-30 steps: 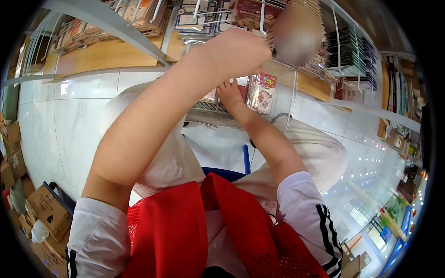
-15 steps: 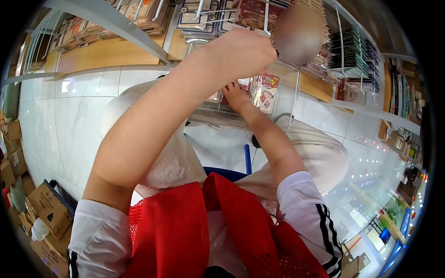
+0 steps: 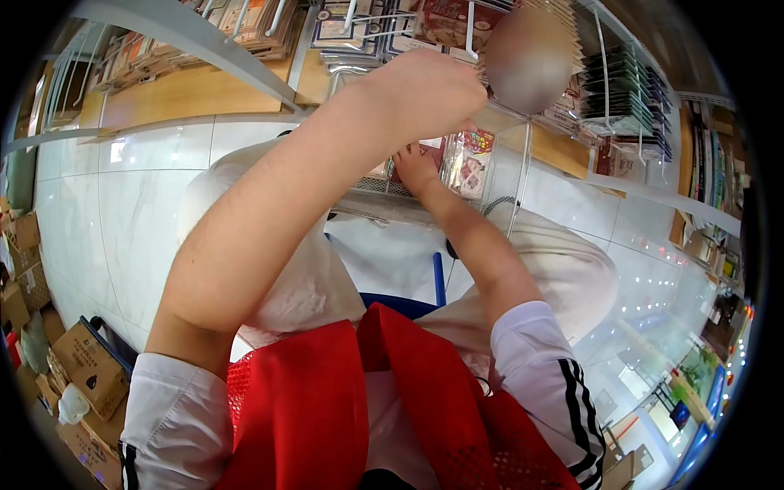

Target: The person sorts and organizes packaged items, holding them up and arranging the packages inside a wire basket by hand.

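Note:
My left hand [image 3: 445,88] is raised over the wire basket [image 3: 523,155], beside the packets hanging on the rack. Its fingers curl in and face away, so what they hold, if anything, is hidden. Lower down, my right hand [image 3: 416,170] reaches into the basket and lies against a dark red packet [image 3: 430,147]. Its fingers are partly covered by my left forearm, and I cannot tell whether they grip the packet. Right of it stands a clear-wrapped packet with a red top [image 3: 471,163]. A blurred round patch covers part of the rack near my left hand.
Hooks hold red packets [image 3: 453,24], blue-and-white packets [image 3: 347,28] and dark green ones [image 3: 618,94]. A metal bar [image 3: 204,45] crosses the upper left, above a wooden shelf [image 3: 188,102]. Cardboard boxes [image 3: 90,367] are at lower left. Blue metal tubing [image 3: 439,278] shows between my legs.
My right hand has shifted slightly right within the basket, and its fingers have gone further under my left forearm. My left hand has moved slightly right beside the rack.

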### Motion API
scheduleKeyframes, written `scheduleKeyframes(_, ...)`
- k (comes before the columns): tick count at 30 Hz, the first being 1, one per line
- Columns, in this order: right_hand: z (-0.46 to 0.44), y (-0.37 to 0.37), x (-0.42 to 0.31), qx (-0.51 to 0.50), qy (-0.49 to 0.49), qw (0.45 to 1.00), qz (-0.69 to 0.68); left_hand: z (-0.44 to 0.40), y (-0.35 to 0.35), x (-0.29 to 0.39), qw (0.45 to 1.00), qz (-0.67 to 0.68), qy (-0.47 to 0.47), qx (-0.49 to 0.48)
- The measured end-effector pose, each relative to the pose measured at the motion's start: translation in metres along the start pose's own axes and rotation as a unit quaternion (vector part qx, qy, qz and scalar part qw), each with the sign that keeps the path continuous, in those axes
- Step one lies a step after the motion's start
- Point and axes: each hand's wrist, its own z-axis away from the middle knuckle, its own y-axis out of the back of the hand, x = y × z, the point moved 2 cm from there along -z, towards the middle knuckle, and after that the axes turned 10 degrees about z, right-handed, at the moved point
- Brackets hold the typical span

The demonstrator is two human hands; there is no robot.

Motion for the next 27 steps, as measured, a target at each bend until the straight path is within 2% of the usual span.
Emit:
scheduleKeyframes(5, 0.005, 0.009, 0.01, -0.025, 0.028, 0.995, -0.097, 0.001, 0.0, 0.0, 1.0, 0.005, -0.011, 0.013)
scheduleKeyframes(10, 0.013, 0.018, 0.02, -0.022, 0.052, 0.982, -0.179, -0.001, 0.004, 0.003, 0.999, 0.012, 0.028, -0.018)
scheduleKeyframes(27, 0.015, 0.021, 0.021, -0.021, 0.099, 0.987, -0.125, -0.008, 0.007, 0.0, 0.994, -0.003, 0.079, -0.081)
